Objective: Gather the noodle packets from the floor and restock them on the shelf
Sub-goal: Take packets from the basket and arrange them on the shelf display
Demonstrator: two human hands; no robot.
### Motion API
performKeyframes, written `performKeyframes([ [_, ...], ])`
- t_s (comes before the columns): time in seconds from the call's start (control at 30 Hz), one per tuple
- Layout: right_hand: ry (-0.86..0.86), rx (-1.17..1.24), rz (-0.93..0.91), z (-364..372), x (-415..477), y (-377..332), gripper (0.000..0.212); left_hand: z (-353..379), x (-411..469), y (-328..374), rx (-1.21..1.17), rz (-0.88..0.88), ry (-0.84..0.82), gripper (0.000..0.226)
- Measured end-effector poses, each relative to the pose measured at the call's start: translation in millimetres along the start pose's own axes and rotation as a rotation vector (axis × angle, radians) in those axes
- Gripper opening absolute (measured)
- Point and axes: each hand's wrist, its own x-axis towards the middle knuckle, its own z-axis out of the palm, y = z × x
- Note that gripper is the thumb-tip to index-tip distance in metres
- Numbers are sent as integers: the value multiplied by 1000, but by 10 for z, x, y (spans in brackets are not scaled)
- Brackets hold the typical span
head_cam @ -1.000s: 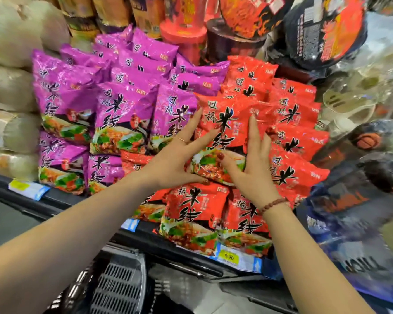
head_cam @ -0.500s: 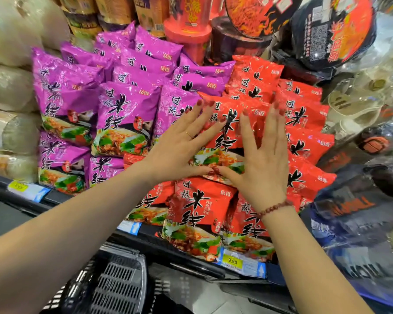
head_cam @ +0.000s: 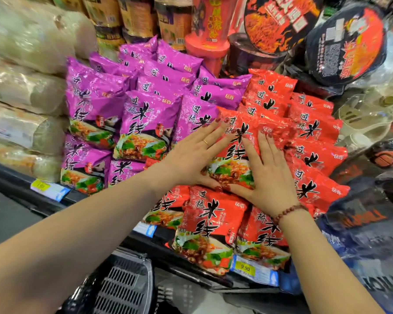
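Red noodle packets (head_cam: 313,130) fill the right half of the shelf, and purple noodle packets (head_cam: 145,118) fill the left half. One red packet (head_cam: 238,155) lies on top of the red stack in the middle. My left hand (head_cam: 191,155) lies flat on its left side, fingers spread. My right hand (head_cam: 268,175) presses flat on its right side, fingers straight. Both thumbs meet along the packet's lower edge. Neither hand grips anything.
The dark shelf edge (head_cam: 55,200) carries price labels (head_cam: 247,268). A black plastic basket (head_cam: 123,284) sits below the shelf. Noodle cups and bowls (head_cam: 345,46) stand behind the packets. Clear-wrapped pale noodle bundles (head_cam: 25,91) are stacked at left, dark bags (head_cam: 368,223) at right.
Both hands went from cupping the red packet's sides to lying flat on its face with fingers stretched out. The view has shifted slightly.
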Motion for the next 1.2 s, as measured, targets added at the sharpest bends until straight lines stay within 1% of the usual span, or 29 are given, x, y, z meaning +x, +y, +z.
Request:
performKeyframes([
  [0.07,56,50,26,-63,-50,-80,99,-101,-196,-46,-58,-43,51,112],
  [0.13,155,90,46,-109,-79,-207,90,-224,-449,-157,-123,-99,122,101],
  [0.2,248,113,34,-125,-83,-391,82,-351,-734,-323,-180,-169,173,96],
  [0.27,305,134,-3,-126,-69,-610,76,-450,-1035,-525,-200,-235,224,92],
  [0.37,298,197,-37,-125,-30,-977,76,-565,-1465,-823,-206,-351,320,90],
  [0.47,281,244,-77,-112,52,-1344,75,-640,-1733,-1109,-192,-427,364,88],
  [0.5,275,263,-95,-109,95,-1465,75,-661,-1783,-1190,-178,-422,362,86],
  [0.57,201,304,-138,-120,240,-1697,76,-685,-1825,-1349,-144,-411,347,83],
  [0.67,62,299,-196,-111,627,-1965,81,-689,-1763,-1553,-95,-403,296,88],
  [0.73,10,316,-214,-61,985,-2080,81,-703,-1659,-1689,-56,-401,258,94],
  [0.8,8,363,-222,-23,1350,-2139,77,-722,-1530,-1814,-52,-398,210,100],
  [0.87,23,385,-231,43,1667,-2149,71,-698,-1408,-1943,-52,-356,148,101],
  [0.97,1,296,-266,160,1987,-2170,65,-550,-1286,-2087,-115,-382,48,106],
  [1.03,-32,230,-271,213,2109,-2164,63,-448,-1244,-2131,-182,-432,50,108],
  [1.1,-36,230,-287,201,2213,-2145,59,-408,-1247,-2158,-214,-440,71,111],
  [1.13,-9,279,-291,169,2273,-2133,53,-399,-1260,-2168,-216,-425,78,111],
  [1.2,147,390,-276,75,2441,-2125,43,-393,-1276,-2170,-213,-406,91,113],
])
